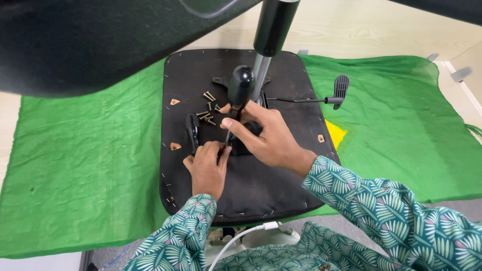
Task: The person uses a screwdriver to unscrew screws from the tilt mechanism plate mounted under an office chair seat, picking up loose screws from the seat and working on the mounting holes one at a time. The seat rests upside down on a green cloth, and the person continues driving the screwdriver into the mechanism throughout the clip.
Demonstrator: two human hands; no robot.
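Head view: upturned black chair seat (281,190) lay at frame centre on green cloth (85,165).
Right hand (266,135): closed around a black-handled screwdriver (240,90), upright.
Left hand (207,165): pinching at the tip; contents hidden.
Progress: loose screws (208,108) lay just above, apparently unfitted; a black bracket (192,131) lay beside them.

One head-worn view looks steeply down and forward from close above the hands (241,145), onto the upturned seat (281,185) lying on green cloth (90,160).
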